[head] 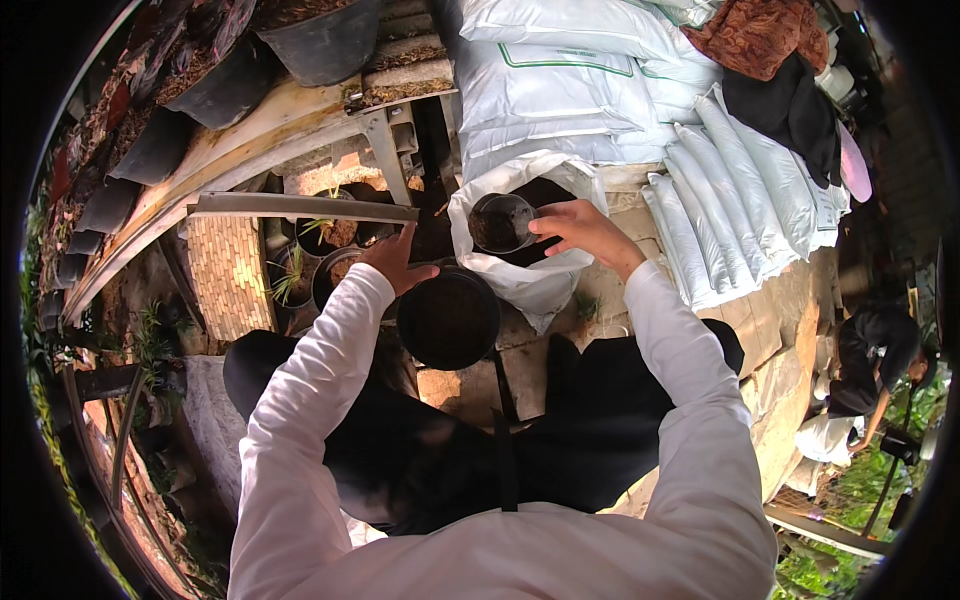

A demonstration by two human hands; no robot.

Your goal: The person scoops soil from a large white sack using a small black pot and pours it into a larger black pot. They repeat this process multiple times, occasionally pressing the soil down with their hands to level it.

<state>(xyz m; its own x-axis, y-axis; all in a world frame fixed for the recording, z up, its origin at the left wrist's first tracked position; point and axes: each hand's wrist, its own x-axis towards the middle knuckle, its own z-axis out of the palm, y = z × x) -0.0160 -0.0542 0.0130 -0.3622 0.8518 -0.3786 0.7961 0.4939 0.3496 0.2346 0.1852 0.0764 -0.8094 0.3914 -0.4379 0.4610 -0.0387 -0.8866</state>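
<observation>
My right hand (581, 234) holds a small dark plastic container (501, 223) by its right edge. The container is over the mouth of a white sack (551, 289) with dark soil (547, 193) inside. My left hand (397, 261) has its thumb and index finger spread and nothing in its grasp. Its index fingertip is at the right end of a metal bar (300, 207); whether it touches the bar I cannot tell. Just below the left hand, between my knees, stands a round black pot (448, 319) with a dark, shaded inside.
Several potted seedlings (337, 231) stand left of the black pot, beside a woven panel (229, 277). Full white sacks (555, 97) are stacked ahead, with more leaning (720, 210) at the right. Large black planters (322, 45) line a ledge. Another person (877, 360) bends at far right.
</observation>
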